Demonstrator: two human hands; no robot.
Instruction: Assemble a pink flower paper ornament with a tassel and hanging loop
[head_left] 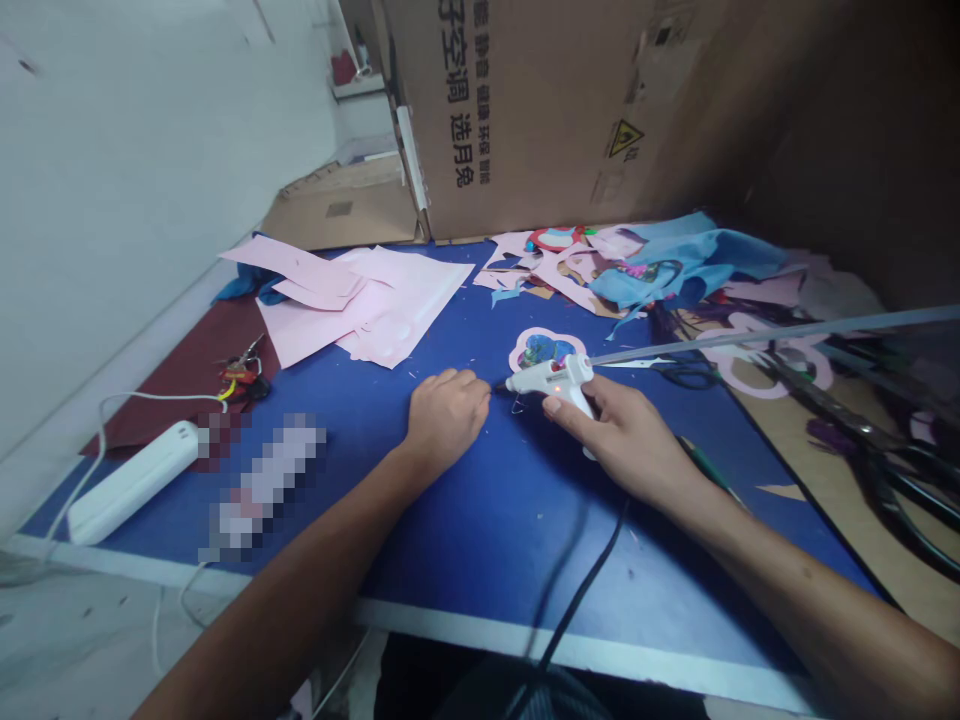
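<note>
The right hand [626, 435] is gripping a white plastic glue gun [551, 377], nozzle pointing at the left hand [446, 415], which is resting just beside it, fingers curled shut on the blue mat [465, 510]; anything beneath them is hidden. A clear glue stick [772, 335] is jutting rightward from the gun. Just beyond, a scalloped pink cutout [544, 348] is lying flat.

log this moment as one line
left hand: curled on blue mat, near glue gun tip | right hand: grips glue gun | nearby: pink flower cutout, power strip
</note>
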